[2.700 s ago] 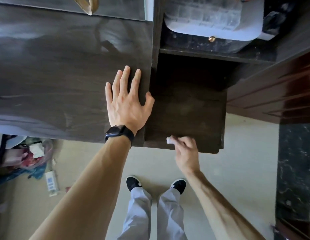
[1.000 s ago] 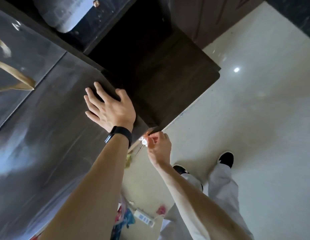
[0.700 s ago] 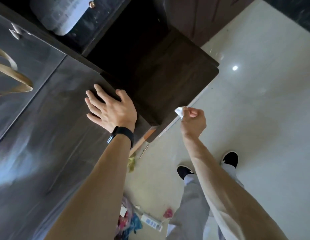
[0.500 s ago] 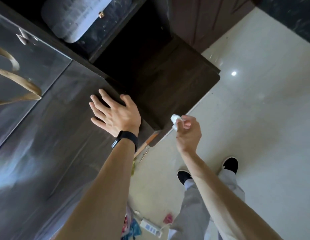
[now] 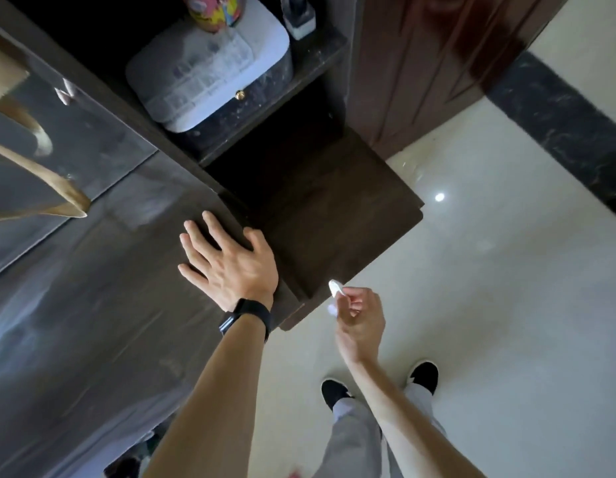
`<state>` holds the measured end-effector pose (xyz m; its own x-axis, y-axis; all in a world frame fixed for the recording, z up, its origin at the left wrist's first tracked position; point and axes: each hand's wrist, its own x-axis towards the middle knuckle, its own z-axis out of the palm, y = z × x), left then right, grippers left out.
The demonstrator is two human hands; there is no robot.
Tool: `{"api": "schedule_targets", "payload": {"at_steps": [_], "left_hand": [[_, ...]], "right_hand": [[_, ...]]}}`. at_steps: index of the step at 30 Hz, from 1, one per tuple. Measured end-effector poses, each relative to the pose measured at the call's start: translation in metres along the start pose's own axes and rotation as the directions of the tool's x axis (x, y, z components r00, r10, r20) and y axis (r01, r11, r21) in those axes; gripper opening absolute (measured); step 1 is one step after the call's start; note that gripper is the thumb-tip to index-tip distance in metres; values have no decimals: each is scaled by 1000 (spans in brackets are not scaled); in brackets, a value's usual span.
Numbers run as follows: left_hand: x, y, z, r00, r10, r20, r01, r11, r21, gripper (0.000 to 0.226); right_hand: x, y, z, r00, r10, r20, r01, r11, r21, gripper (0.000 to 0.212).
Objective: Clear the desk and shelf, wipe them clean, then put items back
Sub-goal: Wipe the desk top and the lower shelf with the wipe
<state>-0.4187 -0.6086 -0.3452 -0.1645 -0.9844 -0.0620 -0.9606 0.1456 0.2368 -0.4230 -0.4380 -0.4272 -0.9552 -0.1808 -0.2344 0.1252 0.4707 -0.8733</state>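
- Fingers [image 5: 349, 294] of right hand [image 5: 360, 320] pinch white wipe [image 5: 335, 288] just off low shelf [image 5: 334, 219] of desk [image 5: 92, 305].
- Left hand [image 5: 235, 267] spread flat on desk.
- Grey box [image 5: 210, 70] on upper shelf [image 5: 292, 81] of desk.

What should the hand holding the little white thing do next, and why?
Probably move the right hand forward and press the small white wad onto the low shelf board to wipe it. The fingers pinch the wad right by the board's front edge, and the left hand rests flat on the desk, steadying the person.
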Motion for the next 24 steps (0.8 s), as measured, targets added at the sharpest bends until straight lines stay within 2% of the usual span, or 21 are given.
{"api": "schedule_targets", "payload": {"at_steps": [2,3,5,6,8,9,13,14,15,18,19,22,24], "left_hand": [[0,1,0,1000,-5,-4,5,1000,-11,69],[1,1,0,1000,-8,-10,7,1000,-13,69],[1,0,1,1000,-7,-1,7,1000,-19,69],[1,-1,1,1000,-5,1,5,1000,-24,69],[2,-2,1,1000,0,-16,-1,999,-34,69],[2,-2,1,1000,4,-20,-5,999,-36,69],[3,-1,2,999,-11,-32,9,999,-42,68],[3,-2,2,999,-10,-31,9,999,-42,68],[2,-2,2,999,-9,-34,8,999,-43,68],[2,-2,3,998,-15,-56,12,998,-64,68],[3,-2,3,998,-18,-60,13,998,-68,67],[2,-1,2,997,-40,-59,36,997,-74,66],[2,2,0,997,-55,-59,51,996,-69,66]], "right_hand": [[31,-1,-1,996,-44,-74,40,998,-46,3],[40,-1,1,997,-54,-56,49,995,-88,7],[43,5,7,986,-129,108,151,965,-217,19],[38,9,10,951,-200,237,265,919,-290,24],[26,20,13,812,-318,490,523,770,-367,36],[25,24,13,748,-356,561,611,699,-371,39],[49,20,8,590,-481,648,795,488,-361,46],[59,18,6,577,-485,657,806,466,-364,47],[73,16,3,598,-475,645,791,480,-380,48],[133,5,-11,771,-423,477,628,627,-460,45],[156,1,-19,806,-421,415,588,648,-484,44],[217,-9,-49,849,-416,326,529,676,-513,39],[244,-19,-64,896,-332,295,443,724,-530,38]]}}
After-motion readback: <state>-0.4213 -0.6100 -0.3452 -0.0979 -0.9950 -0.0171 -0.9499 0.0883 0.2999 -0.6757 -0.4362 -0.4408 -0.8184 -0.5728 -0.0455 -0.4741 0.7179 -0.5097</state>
